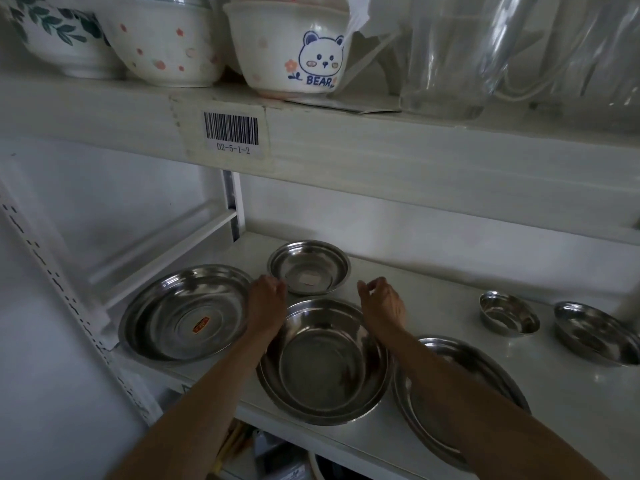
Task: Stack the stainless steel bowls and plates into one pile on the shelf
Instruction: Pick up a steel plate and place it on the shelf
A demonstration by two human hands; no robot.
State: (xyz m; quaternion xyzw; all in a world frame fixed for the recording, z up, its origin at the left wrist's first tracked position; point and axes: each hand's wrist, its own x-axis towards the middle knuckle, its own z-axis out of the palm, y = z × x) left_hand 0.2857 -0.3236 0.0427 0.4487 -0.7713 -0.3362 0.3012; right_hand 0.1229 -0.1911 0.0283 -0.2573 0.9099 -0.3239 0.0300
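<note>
Steel vessels lie spread in a single layer on the lower white shelf [433, 306], none yet stacked, except that the central bowl [323, 362] shows a doubled rim at its near-left edge, so it may sit inside a second dish; this cannot be told for certain. Its interior holds nothing. To its left lies a wide plate [185, 311] with a small red sticker at the centre. Behind the central bowl rests a smaller dish [309, 266] carrying a pale label on its floor. At right front, a large plate [485, 368] is partly covered by the right forearm. Farther right stand a tiny bowl [509, 313] and, near the frame edge, a medium bowl [595, 332]; both appear empty.

Left hand [266, 306] is at the far-left rim of the central bowl, between it and the wide plate, fingers curled loosely; whether they touch the smaller dish's rim cannot be told. Right hand [382, 301] hovers at the bowl's far-right rim, fingers bent and parted, holding nothing.

The upper shelf bears a barcode label [231, 131] on its front edge and carries a bear-printed ceramic bowl [289, 50], a flower-dotted bowl [166, 39], a leaf-patterned bowl [59, 32] and clear glass jugs [485, 53].
</note>
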